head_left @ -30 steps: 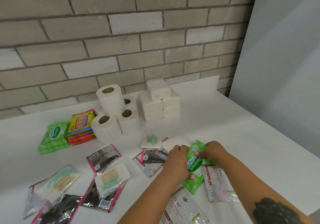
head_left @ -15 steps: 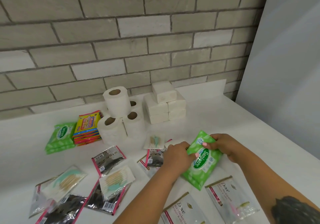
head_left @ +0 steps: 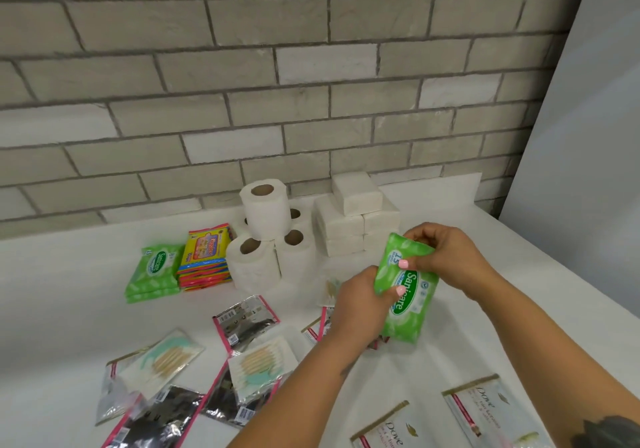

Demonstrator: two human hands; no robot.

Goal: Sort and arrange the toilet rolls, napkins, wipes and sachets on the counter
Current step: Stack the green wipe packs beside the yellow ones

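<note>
A green wipes pack is held up above the counter. White toilet rolls and napkins are piled behind; sachets are spread in front.

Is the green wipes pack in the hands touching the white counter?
Apart. The head view shows the wipes pack lifted between the left hand and right hand, with open counter visible below its bottom edge.

We count five toilet rolls, two Dove sachets, and one Sanicare wipes pack held up.
</note>
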